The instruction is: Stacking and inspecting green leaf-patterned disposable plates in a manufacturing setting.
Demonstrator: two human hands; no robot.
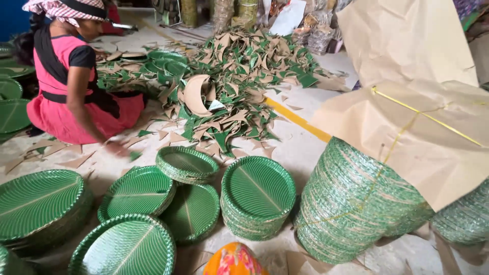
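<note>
Concrete floor (305,147), pale and dusty, carries everything, with a yellow painted line (298,119) running across it. The wearer's own left and right hands are both out of view, so neither grip can be judged.

At far left a co-worker in a pink dress (66,102) and checked headscarf sits on the floor. One arm hangs straight down, and that hand (116,148) is low over the floor among loose scraps; it is blurred, so I cannot tell whether its grip is open or closed. More green plates (12,114) lie behind this person at the left edge.

Nearest the camera are six low piles of green leaf-patterned paper plates. The big oval pile (38,201) lies at left. A round one (126,248) sits at the bottom edge. Another (137,191) lies above it, overlapping a flatter one (193,211). A smaller round pile (186,163) sits behind those. The tallest of the six (257,196) stands just to the right. An orange patterned cloth (233,259) shows at the bottom edge, just below them.

Behind the piles spreads one wide heap of green and brown trimmings (239,86), with a curled strip of brown card (196,94) on it.

To the right, one long bundle of stacked plates (351,203) lies on its side, wrapped in brown paper (433,137) and tied with a thin yellow string (423,114). A second such bundle (466,219) shows partly at the right edge. A large brown paper sheet (402,40) stands behind them.
</note>
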